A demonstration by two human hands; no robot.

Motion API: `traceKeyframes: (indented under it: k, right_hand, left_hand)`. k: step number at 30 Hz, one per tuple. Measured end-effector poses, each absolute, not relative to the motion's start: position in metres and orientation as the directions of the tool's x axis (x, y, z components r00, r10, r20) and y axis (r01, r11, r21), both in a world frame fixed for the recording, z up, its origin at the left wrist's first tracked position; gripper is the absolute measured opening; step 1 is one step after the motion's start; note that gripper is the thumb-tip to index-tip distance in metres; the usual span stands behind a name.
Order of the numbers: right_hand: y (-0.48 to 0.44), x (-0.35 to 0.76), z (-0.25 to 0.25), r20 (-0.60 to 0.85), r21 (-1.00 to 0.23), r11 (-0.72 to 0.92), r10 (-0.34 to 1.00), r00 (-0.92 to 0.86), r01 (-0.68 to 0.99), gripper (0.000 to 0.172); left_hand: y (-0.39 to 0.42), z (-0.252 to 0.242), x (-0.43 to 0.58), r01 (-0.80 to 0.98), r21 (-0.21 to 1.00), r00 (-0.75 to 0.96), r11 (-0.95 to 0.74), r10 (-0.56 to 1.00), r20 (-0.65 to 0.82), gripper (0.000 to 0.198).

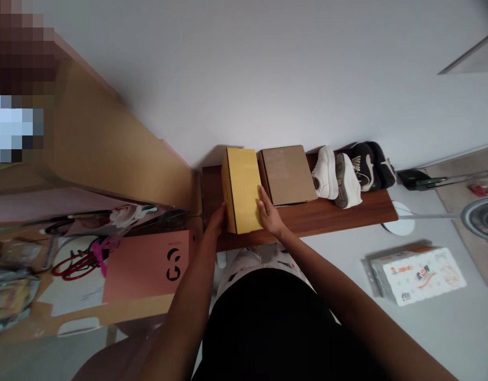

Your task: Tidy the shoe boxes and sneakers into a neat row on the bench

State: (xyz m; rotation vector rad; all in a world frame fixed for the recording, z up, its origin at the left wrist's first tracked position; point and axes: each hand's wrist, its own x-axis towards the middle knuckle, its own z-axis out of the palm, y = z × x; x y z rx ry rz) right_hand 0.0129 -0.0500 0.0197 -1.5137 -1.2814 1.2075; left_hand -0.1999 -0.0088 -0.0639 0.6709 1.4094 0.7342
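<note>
Between my two hands is a yellow box (244, 190), over the left end of a dark wooden shelf (299, 221). My left hand (217, 221) presses against its left side near the front, fingers partly hidden. On the opposite side, my right hand (269, 212) grips the box with its fingers along the edge. I cannot tell whether the box's underside rests on the wood. Right beside it sits a brown cardboard box (289, 174). White shoes (327, 172) and black shoes (363, 165) stand in a row further right.
A tall cardboard-coloured panel (117, 132) rises at the left. Below it, a cluttered surface holds a pink box (144, 267) and a red cord (75, 264). A wrapped tissue pack (422, 275) lies on the floor at right, near a fan (481, 219). The wall borders the shelf's back.
</note>
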Motion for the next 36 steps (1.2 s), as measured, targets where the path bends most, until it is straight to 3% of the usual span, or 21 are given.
traceKeyframes:
  k: [3, 12, 18, 21, 36]
  right_hand:
    - [-0.049, 0.020, 0.020, -0.143, -0.966, -0.150, 0.989, 0.049, 0.211, 0.082]
    - [-0.037, 0.030, 0.014, -0.214, -0.951, -0.233, 0.971, 0.111, 0.205, 0.082]
    - [-0.026, 0.027, 0.020, -0.237, -0.971, -0.235, 0.971, -0.042, 0.047, 0.075]
    - [-0.022, 0.022, 0.015, -0.255, -0.967, -0.255, 0.967, -0.025, 0.005, 0.068]
    - [0.002, 0.014, -0.054, -0.394, -0.884, -0.404, 0.915, 0.092, 0.233, 0.065]
  left_hand:
    - [-0.014, -0.060, -0.205, -0.140, 0.744, -0.008, 0.654, 0.750, -0.661, 0.054]
    - [-0.020, -0.010, -0.229, -0.349, 0.788, -0.021, 0.508, 0.836, -0.548, 0.073]
    - [-0.013, 0.009, -0.226, -0.275, 0.863, -0.137, 0.424, 0.871, -0.472, 0.076]
    - [-0.009, 0.012, -0.226, -0.229, 0.887, -0.159, 0.401, 0.883, -0.441, 0.079]
    - [0.004, -0.033, -0.223, -0.125, 0.873, -0.271, 0.472, 0.830, -0.487, 0.066]
